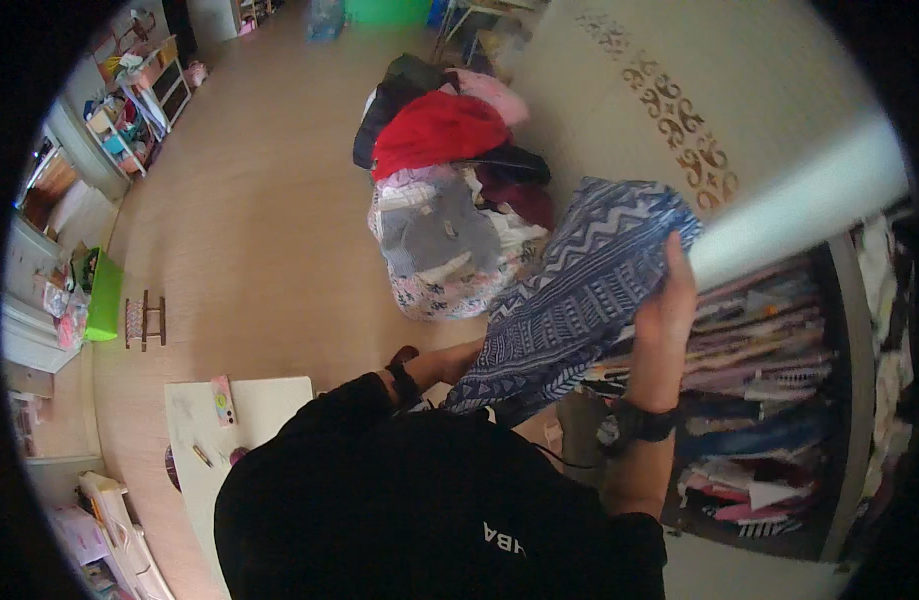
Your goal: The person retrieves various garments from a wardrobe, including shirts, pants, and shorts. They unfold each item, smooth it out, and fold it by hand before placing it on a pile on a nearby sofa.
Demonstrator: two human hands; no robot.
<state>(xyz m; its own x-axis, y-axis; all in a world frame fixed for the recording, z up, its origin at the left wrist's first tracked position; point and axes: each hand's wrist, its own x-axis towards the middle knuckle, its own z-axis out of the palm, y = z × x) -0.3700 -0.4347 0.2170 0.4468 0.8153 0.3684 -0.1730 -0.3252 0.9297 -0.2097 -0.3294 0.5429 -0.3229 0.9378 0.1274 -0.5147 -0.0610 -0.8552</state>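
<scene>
A blue and white patterned cloth (579, 277), with zigzags and stripes, is stretched between my two hands. My right hand (669, 300) grips its far right edge, thumb on top; a dark watch sits on that wrist. My left hand (459, 361) is at the near left edge of the cloth, its fingers mostly hidden behind the fabric. Beyond the cloth a heap of clothes lies on the floor, with a red garment (440, 131), a grey striped garment (444, 229) and a floral cloth (444, 296) at the near end.
Shelves of folded clothes (759, 420) stand at the right, beside a pale panel edge (804, 195). A white table (272, 394) with a phone (223, 401) is at the left. Farther left are a small wooden stool (154, 319) and a green bin (105, 296).
</scene>
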